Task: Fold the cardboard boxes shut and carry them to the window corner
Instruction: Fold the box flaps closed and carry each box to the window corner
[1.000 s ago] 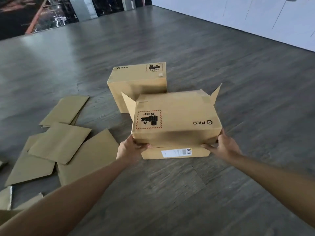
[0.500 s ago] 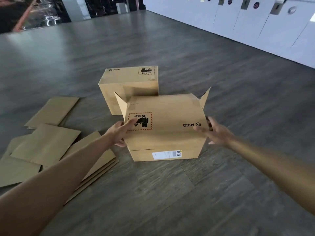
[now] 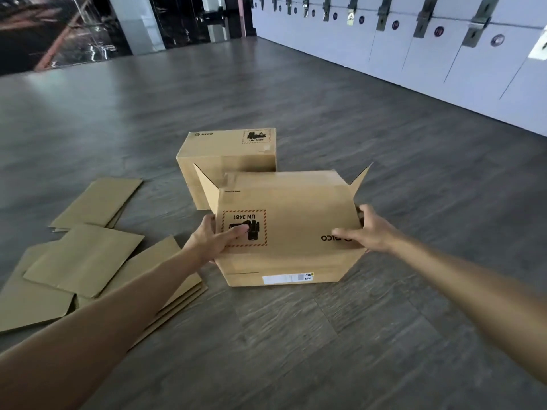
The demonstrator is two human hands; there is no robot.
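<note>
A brown cardboard box [image 3: 299, 214] with a UN 3481 label stands on the floor in front of me. Its large top flap is folded down, and two small side flaps stick up at its far corners. My left hand [image 3: 214, 239] grips the box's left edge, thumb lying on the label. My right hand [image 3: 368, 232] grips the right edge, thumb on the printed logo and fingers curled round the side. A second box [image 3: 228, 152], closed, stands just behind and touches or nearly touches the near one.
Several flat cardboard sheets [image 3: 85, 258] lie overlapping on the grey wooden floor [image 3: 296, 335] to my left. White lockers [image 3: 444, 54] line the right wall. Dark glass panes [image 3: 59, 31] and a pillar stand at the far left back.
Both hands have left the front edge of the folded flap and slid up to the box's left and right sides. My view has tilted up toward the lockers.
</note>
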